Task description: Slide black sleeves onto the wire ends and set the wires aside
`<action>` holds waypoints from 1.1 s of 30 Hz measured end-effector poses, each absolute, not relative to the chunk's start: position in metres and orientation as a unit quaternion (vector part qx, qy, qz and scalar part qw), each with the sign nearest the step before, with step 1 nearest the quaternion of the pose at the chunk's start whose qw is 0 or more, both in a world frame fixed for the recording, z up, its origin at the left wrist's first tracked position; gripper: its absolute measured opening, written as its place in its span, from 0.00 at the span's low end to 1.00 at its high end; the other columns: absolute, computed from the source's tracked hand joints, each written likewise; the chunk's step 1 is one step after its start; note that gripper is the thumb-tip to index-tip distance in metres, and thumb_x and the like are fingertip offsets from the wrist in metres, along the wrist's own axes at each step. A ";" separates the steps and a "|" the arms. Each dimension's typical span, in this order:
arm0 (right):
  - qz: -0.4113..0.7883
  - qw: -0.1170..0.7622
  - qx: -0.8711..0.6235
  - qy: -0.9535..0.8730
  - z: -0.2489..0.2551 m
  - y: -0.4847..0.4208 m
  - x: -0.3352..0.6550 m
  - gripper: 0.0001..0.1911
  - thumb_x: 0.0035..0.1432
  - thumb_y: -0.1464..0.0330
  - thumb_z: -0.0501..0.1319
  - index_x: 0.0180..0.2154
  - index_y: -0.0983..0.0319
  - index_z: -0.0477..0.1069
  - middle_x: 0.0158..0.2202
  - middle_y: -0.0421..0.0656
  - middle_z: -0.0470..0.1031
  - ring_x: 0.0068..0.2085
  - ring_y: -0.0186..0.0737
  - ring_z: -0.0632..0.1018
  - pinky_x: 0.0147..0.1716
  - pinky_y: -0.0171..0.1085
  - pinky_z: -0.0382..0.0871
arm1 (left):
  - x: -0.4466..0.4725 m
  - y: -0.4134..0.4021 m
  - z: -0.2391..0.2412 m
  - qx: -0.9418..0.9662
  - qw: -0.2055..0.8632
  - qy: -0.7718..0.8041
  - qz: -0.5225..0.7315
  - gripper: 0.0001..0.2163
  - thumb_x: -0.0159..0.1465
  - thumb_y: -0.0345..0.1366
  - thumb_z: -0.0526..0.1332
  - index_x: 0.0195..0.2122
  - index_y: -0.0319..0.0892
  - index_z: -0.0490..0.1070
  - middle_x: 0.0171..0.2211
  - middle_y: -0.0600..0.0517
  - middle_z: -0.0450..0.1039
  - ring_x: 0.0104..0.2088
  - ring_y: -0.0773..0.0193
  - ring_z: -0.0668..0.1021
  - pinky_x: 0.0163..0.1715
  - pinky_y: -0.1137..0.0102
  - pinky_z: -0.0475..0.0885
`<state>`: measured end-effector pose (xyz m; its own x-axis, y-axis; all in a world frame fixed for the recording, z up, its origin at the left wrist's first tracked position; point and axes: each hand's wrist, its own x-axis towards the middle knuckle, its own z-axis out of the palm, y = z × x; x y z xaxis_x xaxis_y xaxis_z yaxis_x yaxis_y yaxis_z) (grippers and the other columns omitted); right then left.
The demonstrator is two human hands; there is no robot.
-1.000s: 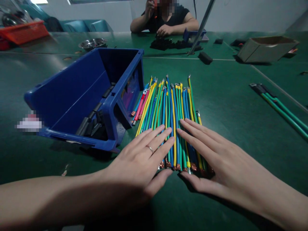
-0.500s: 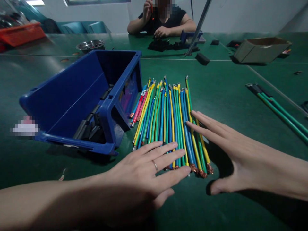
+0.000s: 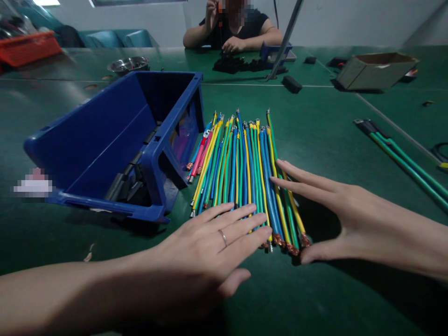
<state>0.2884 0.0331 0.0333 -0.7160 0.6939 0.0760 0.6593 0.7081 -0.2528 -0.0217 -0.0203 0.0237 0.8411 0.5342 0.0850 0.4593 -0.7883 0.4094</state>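
Observation:
A flat row of short coloured wires [image 3: 241,168], blue, green, yellow and a few pink, lies on the green table [image 3: 315,140] with bare copper ends towards me. My left hand [image 3: 213,247] lies flat and open across the near ends of the wires. My right hand [image 3: 336,214] is open too, on edge at the right side of the row, with its fingertips against the outer wires and its thumb by the copper ends. Neither hand holds anything.
A tipped blue plastic bin [image 3: 115,140] with black parts inside stands just left of the wires. Long green cables [image 3: 402,158] lie at the right. A cardboard box [image 3: 374,70] and a steel bowl [image 3: 128,64] sit farther back. Another person [image 3: 234,28] sits across the table.
My right hand has come off the top of the wires and swung out to their right edge. My left hand has slid back towards me, down to the near ends.

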 end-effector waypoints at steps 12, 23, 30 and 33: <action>0.231 0.160 -0.419 -0.863 0.053 0.036 0.285 0.35 0.56 0.42 0.68 0.60 0.51 0.78 0.68 0.46 0.71 0.63 0.60 0.76 0.60 0.53 0.74 | -0.023 -0.021 0.025 0.943 0.184 0.263 0.091 0.23 0.75 0.35 0.58 0.69 0.37 0.64 0.73 0.43 0.61 0.76 0.53 0.58 0.75 0.53 0.55; 0.265 0.270 -0.449 -0.809 0.051 0.035 0.285 0.23 0.66 0.43 0.59 0.55 0.41 0.80 0.62 0.37 0.78 0.63 0.55 0.77 0.58 0.52 0.77 | -0.022 -0.021 0.022 0.945 0.179 0.260 0.091 0.23 0.76 0.36 0.57 0.70 0.37 0.63 0.74 0.43 0.59 0.76 0.54 0.57 0.76 0.55 0.52; 0.365 0.308 -0.398 -0.783 0.050 0.031 0.289 0.22 0.63 0.48 0.67 0.57 0.41 0.79 0.66 0.40 0.74 0.67 0.57 0.72 0.60 0.51 0.74 | -0.022 -0.020 0.022 0.943 0.186 0.263 0.090 0.23 0.74 0.34 0.58 0.70 0.37 0.64 0.73 0.42 0.62 0.76 0.53 0.58 0.75 0.53 0.55; 0.383 0.316 -0.383 -0.779 0.054 0.028 0.285 0.19 0.67 0.51 0.63 0.58 0.39 0.78 0.64 0.38 0.76 0.62 0.55 0.77 0.54 0.48 0.80 | -0.023 -0.020 0.024 0.942 0.191 0.262 0.089 0.24 0.74 0.33 0.59 0.70 0.37 0.64 0.73 0.41 0.62 0.76 0.53 0.59 0.75 0.54 0.55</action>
<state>0.2848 0.0276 0.0544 -0.5071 0.8385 0.1994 0.3547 0.4139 -0.8383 -0.0225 -0.0198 0.0236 0.8474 0.5267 0.0674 0.4588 -0.7901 0.4066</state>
